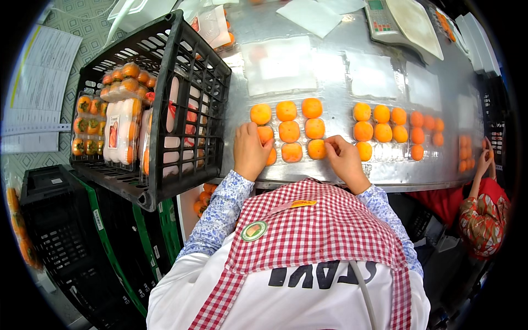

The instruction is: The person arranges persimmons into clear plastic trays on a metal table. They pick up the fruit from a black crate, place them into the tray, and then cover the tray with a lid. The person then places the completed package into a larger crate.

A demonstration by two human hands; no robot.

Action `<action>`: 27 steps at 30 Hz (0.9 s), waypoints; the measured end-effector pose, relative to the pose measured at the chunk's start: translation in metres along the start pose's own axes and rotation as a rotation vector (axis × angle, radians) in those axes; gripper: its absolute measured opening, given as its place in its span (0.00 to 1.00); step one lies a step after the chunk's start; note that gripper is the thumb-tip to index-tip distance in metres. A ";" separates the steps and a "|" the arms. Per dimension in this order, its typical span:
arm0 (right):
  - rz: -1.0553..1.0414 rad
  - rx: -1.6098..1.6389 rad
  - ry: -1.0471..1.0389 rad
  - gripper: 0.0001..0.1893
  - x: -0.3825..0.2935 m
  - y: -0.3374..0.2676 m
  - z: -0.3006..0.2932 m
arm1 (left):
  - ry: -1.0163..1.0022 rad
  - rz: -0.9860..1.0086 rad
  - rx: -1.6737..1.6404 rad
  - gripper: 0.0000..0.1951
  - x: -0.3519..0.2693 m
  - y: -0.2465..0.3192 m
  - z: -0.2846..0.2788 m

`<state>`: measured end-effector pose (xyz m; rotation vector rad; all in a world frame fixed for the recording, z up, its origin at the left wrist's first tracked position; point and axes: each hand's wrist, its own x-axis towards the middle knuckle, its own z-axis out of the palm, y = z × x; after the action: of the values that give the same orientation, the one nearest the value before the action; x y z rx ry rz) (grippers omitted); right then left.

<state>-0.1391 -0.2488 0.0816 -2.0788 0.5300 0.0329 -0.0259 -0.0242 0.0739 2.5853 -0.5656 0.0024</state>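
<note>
Before me on the metal table, a clear plastic clamshell tray (298, 134) holds rows of orange persimmons (288, 131). At its left column, my left hand (251, 150) has its fingers and thumb around a persimmon (265, 134), partly covering it and the one below. On the opposite side, my right hand (346, 159) touches the right edge of the front corner persimmon (316, 149) with thumb and fingertips; whether it grips the fruit is unclear. The tray's open lid (280, 66), lined with a white sheet, lies flat behind the fruit.
A black plastic crate (165, 123) with packed persimmons stands tilted at left. Further trays of persimmons (381, 131) line the table (231, 173) to the right. A weighing scale (404, 29) is at the back. At far right are another person's hands (483, 159). Stacked crates (53, 231) stand lower left.
</note>
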 end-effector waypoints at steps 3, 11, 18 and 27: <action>0.022 0.039 -0.020 0.09 -0.002 0.001 -0.001 | 0.025 -0.050 -0.168 0.21 -0.005 -0.002 0.000; 0.120 0.500 -0.256 0.13 -0.006 -0.034 0.000 | -0.254 -0.436 -1.659 0.21 -0.017 -0.009 -0.033; -0.354 0.332 -0.326 0.39 -0.008 -0.074 -0.004 | -0.476 -0.356 -1.916 0.24 -0.031 0.020 -0.037; -0.521 0.173 -0.259 0.32 -0.014 -0.078 -0.009 | -0.574 -0.414 -1.732 0.23 -0.036 0.051 -0.039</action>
<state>-0.1242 -0.2164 0.1526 -1.9464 -0.1675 -0.0470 -0.0750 -0.0322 0.1280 0.8935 -0.0329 -0.9250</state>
